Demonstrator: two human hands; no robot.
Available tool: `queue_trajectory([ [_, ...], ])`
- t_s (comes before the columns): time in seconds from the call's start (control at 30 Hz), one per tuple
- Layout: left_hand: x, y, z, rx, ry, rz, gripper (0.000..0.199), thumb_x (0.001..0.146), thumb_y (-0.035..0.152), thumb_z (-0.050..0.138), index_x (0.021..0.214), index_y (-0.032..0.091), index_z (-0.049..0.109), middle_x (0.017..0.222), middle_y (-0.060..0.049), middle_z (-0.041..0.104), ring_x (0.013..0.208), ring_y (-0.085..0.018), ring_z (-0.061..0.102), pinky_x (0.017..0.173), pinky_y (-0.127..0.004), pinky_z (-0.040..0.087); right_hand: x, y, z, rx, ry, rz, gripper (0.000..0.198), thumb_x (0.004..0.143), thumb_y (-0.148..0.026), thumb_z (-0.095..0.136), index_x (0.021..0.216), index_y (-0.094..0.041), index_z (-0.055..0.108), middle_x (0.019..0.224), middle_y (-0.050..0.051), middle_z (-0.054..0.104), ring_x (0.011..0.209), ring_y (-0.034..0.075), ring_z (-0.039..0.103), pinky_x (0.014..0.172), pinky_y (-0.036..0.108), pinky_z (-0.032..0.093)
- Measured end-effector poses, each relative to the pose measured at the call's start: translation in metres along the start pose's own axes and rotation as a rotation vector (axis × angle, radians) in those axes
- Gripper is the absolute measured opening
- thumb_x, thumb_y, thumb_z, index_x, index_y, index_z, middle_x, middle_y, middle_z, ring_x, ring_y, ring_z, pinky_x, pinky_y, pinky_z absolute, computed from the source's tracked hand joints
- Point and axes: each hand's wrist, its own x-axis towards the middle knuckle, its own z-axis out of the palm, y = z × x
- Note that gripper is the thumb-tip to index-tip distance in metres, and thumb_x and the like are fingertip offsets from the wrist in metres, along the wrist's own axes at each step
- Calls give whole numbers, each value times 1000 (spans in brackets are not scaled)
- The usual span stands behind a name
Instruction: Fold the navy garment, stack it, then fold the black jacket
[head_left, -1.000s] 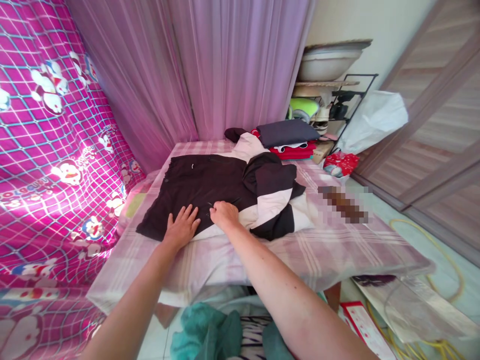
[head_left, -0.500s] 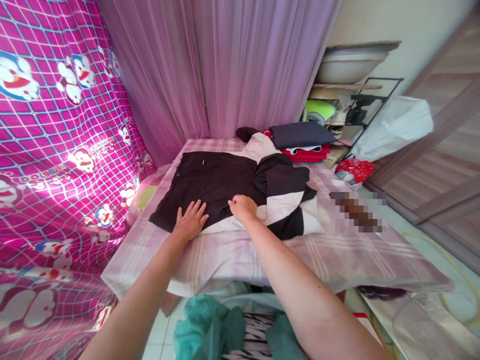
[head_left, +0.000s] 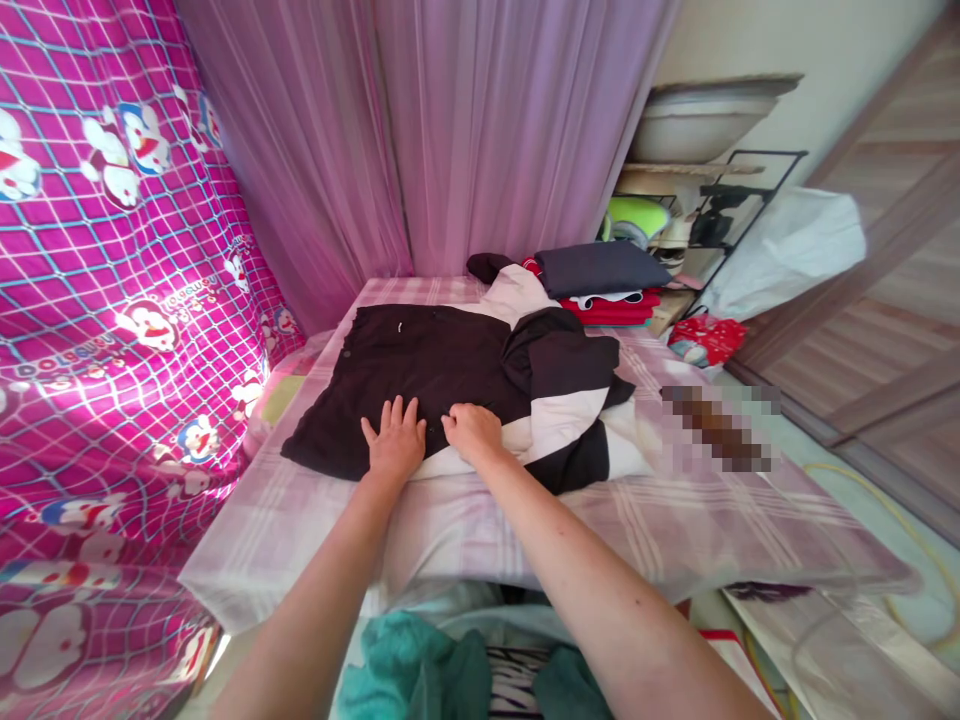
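Note:
A black and white jacket [head_left: 450, 350] lies spread on the table, its lower hem toward the left and its hood and sleeves bunched to the right. My left hand [head_left: 397, 440] rests flat on the black cloth near the jacket's front edge, fingers spread. Just right of it, my right hand [head_left: 474, 430] is closed, thumb and fingers pinched on the jacket's black cloth. What exactly sits between those fingertips is hidden. A white part of the jacket shows beneath both hands along the near side.
A checked cloth covers the table [head_left: 637, 530]. Folded clothes [head_left: 604, 270] are stacked at the back right, beside a rack [head_left: 757, 205] with a basin [head_left: 697, 125]. A blurred-out object lies at the right. Pink patterned fabric [head_left: 112, 300] hangs on the left.
My left hand has slid right across the jacket, closer to my right hand. My right hand has shifted slightly left. The small dark pull once visible beside it is no longer clearly seen.

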Motion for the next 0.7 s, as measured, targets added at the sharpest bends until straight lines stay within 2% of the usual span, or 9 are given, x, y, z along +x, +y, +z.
queue_trajectory([
  [0.13, 1, -1, 7, 7, -43, 2, 57, 98, 41, 24, 154, 27, 27, 162, -10, 23, 149, -32, 18, 111, -73, 15, 3, 4, -1, -9, -12, 49, 31, 93, -37, 46, 100, -25, 74, 102, 9, 75, 96, 23, 69, 76, 31, 50],
  [0.37, 1, 3, -2, 25, -114, -35, 58, 98, 42, 19, 155, 29, 23, 163, -8, 16, 150, -31, 12, 109, -76, 14, 4, 13, -4, 12, -13, 125, 35, 94, -37, 42, 104, -24, 74, 106, 11, 74, 100, 24, 68, 80, 33, 49],
  [0.7, 2, 5, 0, 46, -125, -53, 58, 98, 41, 19, 155, 29, 21, 164, -5, 16, 150, -30, 11, 110, -75, 15, 5, 20, -13, 30, 16, 149, 31, 94, -37, 47, 99, -24, 74, 106, 8, 74, 100, 22, 67, 79, 29, 48],
])
